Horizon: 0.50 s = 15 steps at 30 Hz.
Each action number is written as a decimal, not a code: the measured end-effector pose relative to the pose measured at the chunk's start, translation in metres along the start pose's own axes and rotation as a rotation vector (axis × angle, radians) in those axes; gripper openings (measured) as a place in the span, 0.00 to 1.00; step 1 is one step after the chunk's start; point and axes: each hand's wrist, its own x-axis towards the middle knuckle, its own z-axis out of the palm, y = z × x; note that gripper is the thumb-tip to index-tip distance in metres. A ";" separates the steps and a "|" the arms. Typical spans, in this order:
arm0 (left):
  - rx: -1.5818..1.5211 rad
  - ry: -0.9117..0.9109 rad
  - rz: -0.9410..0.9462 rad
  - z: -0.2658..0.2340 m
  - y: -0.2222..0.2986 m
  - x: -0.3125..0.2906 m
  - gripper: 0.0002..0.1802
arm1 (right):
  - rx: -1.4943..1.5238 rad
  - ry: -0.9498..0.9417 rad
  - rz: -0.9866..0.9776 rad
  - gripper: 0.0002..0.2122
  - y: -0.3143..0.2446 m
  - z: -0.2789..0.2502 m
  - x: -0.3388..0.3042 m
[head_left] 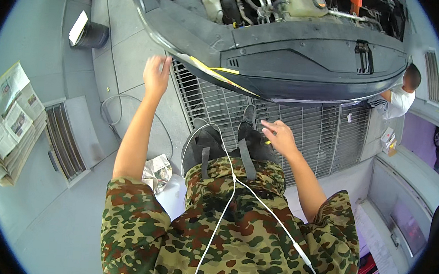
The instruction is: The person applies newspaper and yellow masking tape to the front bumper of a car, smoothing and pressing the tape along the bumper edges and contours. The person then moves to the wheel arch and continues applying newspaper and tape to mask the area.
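In front of me is a car's dark front bumper (304, 88), below an open engine bay. Yellow tape (218, 77) runs along its lower left edge, with a loose-looking strip branching off. My left hand (156, 75) is raised beside the bumper's left corner, fingers loosely apart and slightly blurred, and nothing shows in it. Lower and to the right, my right hand (280, 137) hovers over the floor grating, apart from the bumper. Its fingers are bent, and a small yellow piece (268, 142), possibly tape, shows at them.
Metal grating (311, 130) covers the floor under my shoes. A black bin (92, 35) and hanging newspapers (14, 122) are on the left. Crumpled paper (157, 173) lies near my left leg. Another person (401, 96) crouches at the bumper's right end. A white cable (233, 189) hangs down my front.
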 end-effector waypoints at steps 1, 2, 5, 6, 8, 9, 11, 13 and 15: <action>-0.015 -0.044 -0.174 -0.013 -0.018 -0.028 0.13 | -0.030 0.035 -0.046 0.17 -0.007 0.000 0.006; -0.012 -0.061 -0.208 -0.021 -0.035 -0.057 0.15 | -0.089 0.043 -0.031 0.16 -0.015 0.000 0.013; -0.018 -0.158 -0.420 -0.031 -0.076 -0.139 0.21 | -0.090 0.104 -0.005 0.12 -0.057 0.012 0.049; -0.045 -0.169 -0.426 -0.031 -0.089 -0.162 0.21 | -0.063 0.189 -0.076 0.10 -0.075 0.020 0.066; -0.133 -0.202 -0.495 -0.037 -0.113 -0.201 0.21 | -0.124 0.291 -0.051 0.11 -0.108 0.033 0.107; -0.195 -0.213 -0.545 -0.041 -0.125 -0.217 0.21 | -0.155 0.343 -0.079 0.12 -0.123 0.038 0.127; -0.279 -0.255 -0.621 -0.053 -0.148 -0.245 0.21 | -0.214 0.365 -0.065 0.14 -0.145 0.042 0.166; -0.325 -0.307 -0.676 -0.066 -0.170 -0.263 0.21 | -0.381 0.293 -0.013 0.14 -0.157 0.039 0.194; -0.324 -0.313 -0.675 -0.079 -0.191 -0.274 0.21 | -0.481 0.212 0.013 0.15 -0.165 0.034 0.215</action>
